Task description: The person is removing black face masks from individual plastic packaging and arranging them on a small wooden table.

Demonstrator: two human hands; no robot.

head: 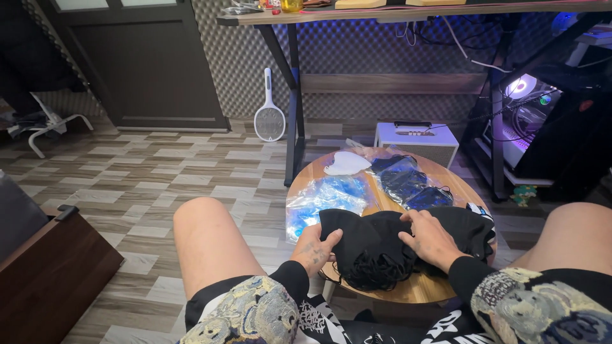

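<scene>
Both hands rest on a black cloth (376, 245) on the round surface (421, 290). The left hand (313, 248) pinches its edge with closed fingers; the right hand (430, 239) presses it flat, fingers spread. Plastic bags (331, 194) lie just beyond.

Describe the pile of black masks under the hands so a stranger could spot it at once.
Start at the round wooden table between the person's knees. On its near edge lies the pile of black masks, with the left hand and right hand resting on it. Unlike the plastic-wrapped packs behind it, it is loose, unwrapped, with tangled ear loops.
</scene>
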